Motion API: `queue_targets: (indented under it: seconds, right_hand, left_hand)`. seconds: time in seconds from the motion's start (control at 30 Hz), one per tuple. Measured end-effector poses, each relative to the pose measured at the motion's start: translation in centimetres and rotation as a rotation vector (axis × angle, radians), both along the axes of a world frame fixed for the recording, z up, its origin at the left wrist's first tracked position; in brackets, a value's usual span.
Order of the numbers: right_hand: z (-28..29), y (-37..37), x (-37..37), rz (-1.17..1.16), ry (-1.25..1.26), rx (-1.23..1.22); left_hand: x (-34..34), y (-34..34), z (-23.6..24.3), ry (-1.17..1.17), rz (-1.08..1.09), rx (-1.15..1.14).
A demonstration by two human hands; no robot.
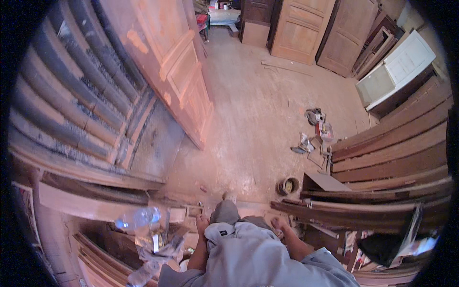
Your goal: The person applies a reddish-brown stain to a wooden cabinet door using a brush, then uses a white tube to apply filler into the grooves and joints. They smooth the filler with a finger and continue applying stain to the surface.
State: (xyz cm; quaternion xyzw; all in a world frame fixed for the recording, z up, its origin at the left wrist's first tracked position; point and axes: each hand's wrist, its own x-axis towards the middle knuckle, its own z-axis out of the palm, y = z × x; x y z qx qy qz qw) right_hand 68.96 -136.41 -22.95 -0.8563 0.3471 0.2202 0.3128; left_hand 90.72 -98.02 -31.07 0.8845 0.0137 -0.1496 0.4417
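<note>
My left hand (202, 223) hangs beside my left thigh, fingers loosely bent and a little apart, with nothing visible in it. It is nearest to the wooden boards and a small metal piece (195, 208) on the left. On the other side, my right hand (280, 225) hangs by my right leg, its fingers also apart and no object showing. Its far side is partly hidden. One shoe (229, 196) shows ahead of my grey trousers (224, 212). A round bucket (287, 185) stands on the floor ahead of my right hand.
A panelled wooden door (184, 81) leans at the left beside dark slatted wood (71, 103). Stacked planks (392, 153) line the right. Tools and a red box (324, 130) lie on the dusty floor. More doors (301, 28) stand at the back. A plastic bottle (138, 218) lies near left.
</note>
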Motion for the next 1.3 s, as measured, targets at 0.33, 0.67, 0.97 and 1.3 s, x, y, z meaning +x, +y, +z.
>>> queue_targets:
  seconds: [0.33, 0.67, 0.97, 1.3]
  right_hand:
    - [-1.6, -13.4, 10.1, -0.661, -0.189, 0.312]
    - [-15.3, -42.1, 25.7, -0.445, -0.018, 0.336]
    - [0.4, -67.9, 65.5, -0.323, -0.283, 0.15]
    - [-6.3, -76.2, 86.6, -0.17, -0.046, 0.386]
  left_hand:
    - [32.0, -20.7, 12.1, 0.327, -0.029, -0.367]
    - [39.7, -35.1, 5.8, 0.545, 0.174, -0.214]
    - [52.2, -51.5, 1.1, 0.19, 0.094, -0.204]
    - [92.8, -69.8, 1.8, 0.314, -0.038, 0.13]
